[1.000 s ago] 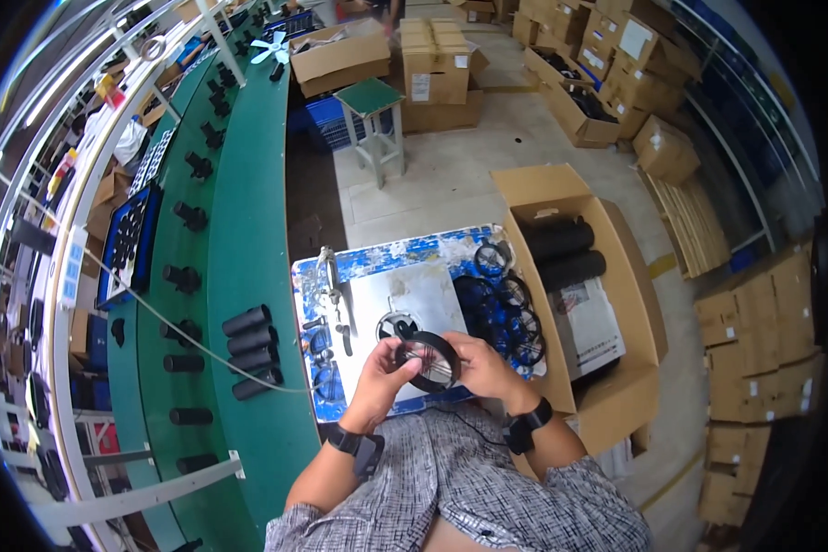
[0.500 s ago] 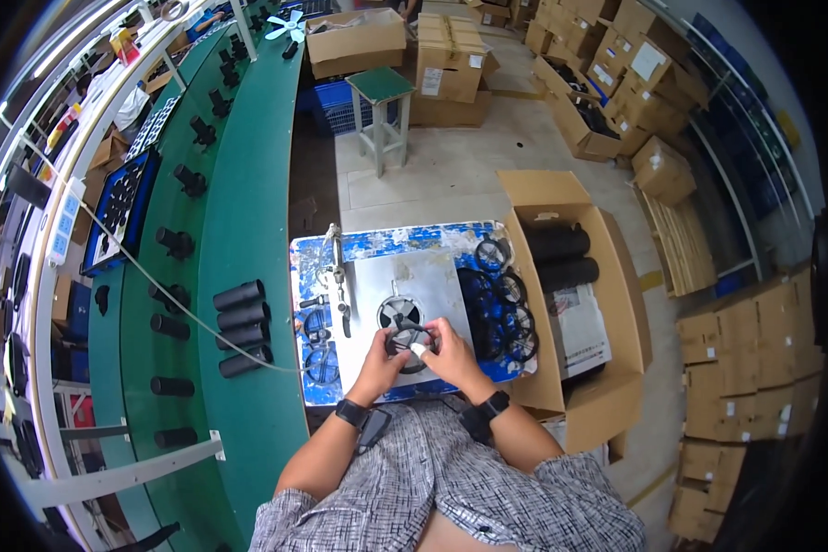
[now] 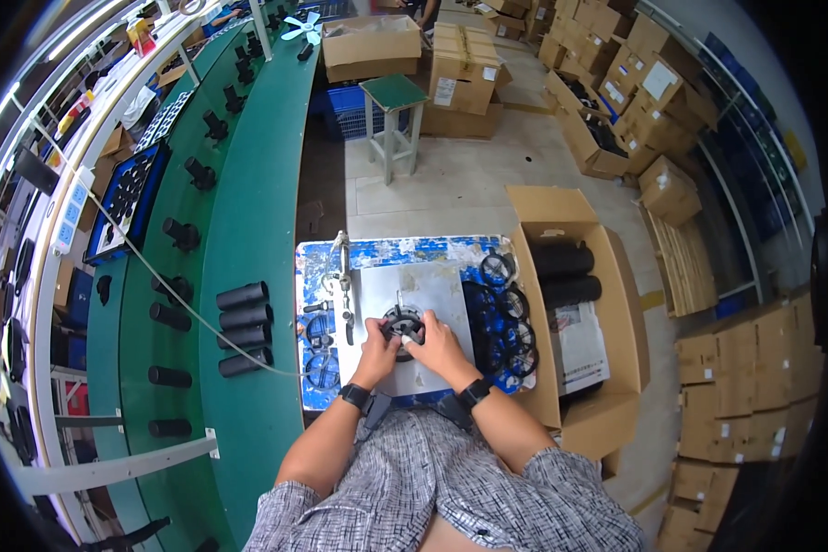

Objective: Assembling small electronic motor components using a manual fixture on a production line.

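Observation:
A round black part with spokes (image 3: 403, 324) lies on a grey metal plate (image 3: 423, 285) in the middle of a small blue work table (image 3: 377, 253). My left hand (image 3: 377, 345) grips its left rim and my right hand (image 3: 435, 347) grips its right rim, fingers curled on it. Both wrists wear black bands. A metal clamp tool (image 3: 342, 276) stands along the plate's left edge. Several black rings (image 3: 501, 308) are piled on the table's right side, and a few more rings (image 3: 319, 345) lie at its left.
An open cardboard box (image 3: 607, 267) with black cylinders (image 3: 561, 262) stands right of the table. A long green bench (image 3: 248, 184) with black cylinders (image 3: 244, 327) runs along the left. A green stool (image 3: 393, 97) and stacked cartons (image 3: 465, 74) are farther off; more cartons (image 3: 745, 368) at right.
The view has shifted, so the table sits lower and nearer. The black round part, held up in both hands a second ago, now rests on the grey plate with both hands on it.

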The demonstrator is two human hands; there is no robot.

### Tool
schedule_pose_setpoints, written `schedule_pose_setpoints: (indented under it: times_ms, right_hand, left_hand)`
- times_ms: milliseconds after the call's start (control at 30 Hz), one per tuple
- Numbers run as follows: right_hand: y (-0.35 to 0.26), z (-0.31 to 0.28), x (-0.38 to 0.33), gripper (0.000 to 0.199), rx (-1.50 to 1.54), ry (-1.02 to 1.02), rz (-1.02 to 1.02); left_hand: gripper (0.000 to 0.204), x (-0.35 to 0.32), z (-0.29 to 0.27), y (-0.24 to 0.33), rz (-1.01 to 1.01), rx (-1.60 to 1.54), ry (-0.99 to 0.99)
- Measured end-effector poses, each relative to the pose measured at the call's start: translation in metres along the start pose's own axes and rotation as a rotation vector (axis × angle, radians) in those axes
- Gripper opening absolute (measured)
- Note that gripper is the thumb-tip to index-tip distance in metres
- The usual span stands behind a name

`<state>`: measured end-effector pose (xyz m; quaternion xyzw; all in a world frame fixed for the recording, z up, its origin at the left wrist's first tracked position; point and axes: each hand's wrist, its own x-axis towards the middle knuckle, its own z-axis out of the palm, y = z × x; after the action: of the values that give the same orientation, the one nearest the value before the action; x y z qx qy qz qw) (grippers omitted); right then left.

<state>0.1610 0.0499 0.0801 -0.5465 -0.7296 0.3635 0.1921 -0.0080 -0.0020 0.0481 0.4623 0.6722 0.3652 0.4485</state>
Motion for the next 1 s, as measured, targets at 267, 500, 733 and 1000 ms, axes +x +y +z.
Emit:
schedule_pose_setpoints:
  times_ms: [267,500,733,1000]
  right_hand:
    - [-0.006,0.006,0.013,0.05,-0.082,0.033,0.045]
    - [-0.009,0.018,0.013,0.05,-0.157,0.128,0.046]
    - [0.002,0.017,0.015,0.051,-0.145,0.103,0.025]
    - [-0.003,0.007,0.004,0.052,-0.106,0.131,-0.015]
  left_hand:
    - [0.046,0.014,0.004,-0.012,0.121,0.042,0.108]
    - [0.042,0.026,0.001,-0.002,0.089,0.214,0.141]
    - [0.04,0.027,-0.001,0.006,0.084,0.288,0.118]
    - [0.041,0.019,0.01,-0.004,0.151,0.107,0.126]
